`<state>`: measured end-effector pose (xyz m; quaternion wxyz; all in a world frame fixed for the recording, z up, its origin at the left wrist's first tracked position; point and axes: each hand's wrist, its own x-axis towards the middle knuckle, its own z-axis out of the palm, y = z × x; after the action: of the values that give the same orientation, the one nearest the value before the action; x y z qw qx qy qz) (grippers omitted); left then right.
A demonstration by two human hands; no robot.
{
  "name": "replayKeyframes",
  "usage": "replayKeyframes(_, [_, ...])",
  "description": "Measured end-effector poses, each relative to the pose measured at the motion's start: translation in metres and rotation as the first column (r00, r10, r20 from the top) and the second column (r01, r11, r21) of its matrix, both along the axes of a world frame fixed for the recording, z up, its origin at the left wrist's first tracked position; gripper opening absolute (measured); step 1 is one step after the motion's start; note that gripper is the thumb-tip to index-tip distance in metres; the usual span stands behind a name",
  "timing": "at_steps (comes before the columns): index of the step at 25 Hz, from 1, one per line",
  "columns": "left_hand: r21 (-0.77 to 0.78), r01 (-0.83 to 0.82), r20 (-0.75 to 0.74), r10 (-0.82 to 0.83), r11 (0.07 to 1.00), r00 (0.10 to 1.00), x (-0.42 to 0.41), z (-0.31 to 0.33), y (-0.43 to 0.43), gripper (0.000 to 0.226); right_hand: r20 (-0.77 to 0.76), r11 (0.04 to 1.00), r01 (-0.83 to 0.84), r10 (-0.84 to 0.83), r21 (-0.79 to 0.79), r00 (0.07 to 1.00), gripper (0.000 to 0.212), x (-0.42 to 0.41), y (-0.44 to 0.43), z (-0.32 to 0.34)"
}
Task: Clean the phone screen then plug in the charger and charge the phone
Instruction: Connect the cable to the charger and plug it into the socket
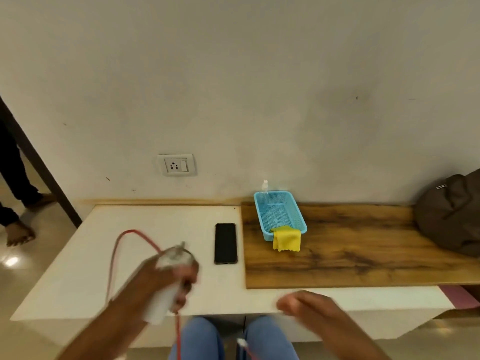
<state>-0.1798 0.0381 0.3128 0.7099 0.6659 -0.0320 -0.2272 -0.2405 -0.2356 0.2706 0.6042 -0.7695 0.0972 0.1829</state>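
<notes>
Left hand (168, 279) is closed around the white charger (174, 255), motion-blurred, above the white table (78, 268), with the red cable (122, 245) looping off to the left and its plug end (242, 342) hanging down by the knees. Right hand (306, 306) hovers empty at the table's near edge, fingers loosely curled. Phone (225, 243) lies flat, dark screen up, on the white table just beside the wooden board; wall socket (176, 165) has nothing plugged in, yellow cloth (286, 239) drapes over the blue basket (279, 214) rim.

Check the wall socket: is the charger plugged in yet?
Not plugged in. The wall socket holes are bare; the charger is in the left hand.
</notes>
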Motion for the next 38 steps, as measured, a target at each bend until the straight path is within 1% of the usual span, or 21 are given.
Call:
replayKeyframes(1, [0.007,0.100,0.074,-0.100,0.995,0.992,-0.008,0.006,-0.016,0.048,-0.107,0.947,-0.029,0.067,0.321,0.992,0.031,0.013,0.021,0.013])
replayKeyframes(2, [0.073,0.203,0.118,-0.211,0.976,0.970,-0.014,0.017,-0.030,0.047,-0.184,0.833,-0.011,0.135,0.553,0.974,0.047,0.025,0.048,0.023])
replayKeyframes(3, [0.144,0.335,0.168,-0.356,0.931,0.919,-0.019,0.019,-0.042,0.045,-0.194,0.712,-0.029,0.229,0.702,0.954,0.056,0.037,0.069,0.030])
replayKeyframes(4, [0.206,0.390,0.171,-0.425,0.898,0.889,-0.024,0.025,-0.051,0.042,-0.200,0.647,-0.022,0.267,0.762,0.943,0.058,0.054,0.082,0.036])
replayKeyframes(6, [0.278,0.330,0.176,-0.386,0.902,0.906,-0.021,0.031,-0.054,0.034,-0.191,0.629,0.002,0.232,0.777,0.954,0.049,0.082,0.093,0.051])
replayKeyframes(8, [0.380,0.296,0.143,-0.371,0.877,0.917,-0.013,0.031,-0.043,0.028,-0.216,0.574,0.116,0.109,0.811,0.970,0.033,0.109,0.086,0.066])
replayKeyframes(9, [0.445,0.301,0.121,-0.389,0.843,0.913,-0.011,0.030,-0.034,0.027,-0.250,0.522,0.206,0.014,0.828,0.968,0.026,0.122,0.079,0.072])
replayKeyframes(11, [0.524,0.294,0.089,-0.394,0.800,0.915,-0.009,0.021,-0.008,0.031,-0.307,0.434,0.378,-0.228,0.817,0.924,0.028,0.146,0.055,0.082])
replayKeyframes(13, [0.412,0.310,0.089,-0.377,0.857,0.922,-0.005,0.007,0.022,0.048,-0.311,0.376,0.507,-0.471,0.776,0.826,0.034,0.167,0.025,0.088])
replayKeyframes(15, [0.254,0.293,0.013,-0.306,0.922,0.952,0.000,-0.002,0.051,0.051,-0.300,0.354,0.613,-0.634,0.706,0.712,0.031,0.181,-0.003,0.083])
replayKeyframes(18, [0.303,0.228,0.040,-0.252,0.925,0.967,0.011,-0.015,0.079,0.055,-0.311,0.320,0.733,-0.751,0.601,0.583,0.036,0.188,-0.032,0.059])
replayKeyframes(20, [0.249,0.129,0.047,-0.145,0.960,0.988,0.017,-0.021,0.080,0.055,-0.301,0.299,0.798,-0.811,0.524,0.502,0.037,0.189,-0.042,0.049])
replayKeyframes(22, [0.126,-0.089,-0.025,0.093,0.988,0.995,0.026,-0.026,0.075,0.038,-0.245,0.309,0.850,-0.866,0.427,0.437,0.039,0.185,-0.045,0.046])
replayKeyframes(23, [0.097,-0.209,-0.040,0.213,0.973,0.976,0.029,-0.027,0.070,0.029,-0.188,0.342,0.855,-0.880,0.389,0.437,0.040,0.181,-0.042,0.047])
replayKeyframes(24, [0.083,-0.323,-0.047,0.328,0.943,0.944,0.033,-0.027,0.066,0.024,-0.115,0.413,0.840,-0.871,0.353,0.477,0.039,0.176,-0.036,0.046])
replayKeyframes(26, [-0.047,-0.463,-0.094,0.457,0.885,0.884,0.039,-0.023,0.053,0.025,0.030,0.642,0.721,-0.752,0.261,0.658,0.028,0.162,-0.009,0.041])
replayKeyframes(28, [-0.254,-0.498,-0.273,0.432,0.829,0.859,0.045,-0.019,0.036,0.035,0.125,0.848,0.511,-0.527,0.141,0.841,0.015,0.140,0.028,0.030])
replayKeyframes(30, [-0.419,-0.532,-0.442,0.347,0.736,0.827,0.057,-0.014,0.014,0.041,0.107,0.937,0.322,-0.337,0.136,0.935,0.019,0.114,0.063,0.020])
replayKeyframes(34, [-0.539,-0.589,-0.562,0.264,0.602,0.784,0.073,-0.019,-0.020,0.045,0.045,0.960,0.114,-0.130,0.257,0.990,0.013,0.064,0.112,0.007])
replayKeyframes(35, [-0.549,-0.595,-0.575,0.252,0.587,0.778,0.075,-0.021,-0.025,0.045,0.050,0.962,0.100,-0.116,0.253,0.992,0.011,0.056,0.122,0.007])
replayKeyframes(38, [-0.559,-0.587,-0.585,0.223,0.585,0.780,0.076,-0.025,-0.035,0.047,0.133,0.984,0.109,-0.129,0.144,0.983,0.029,0.049,0.135,0.005])
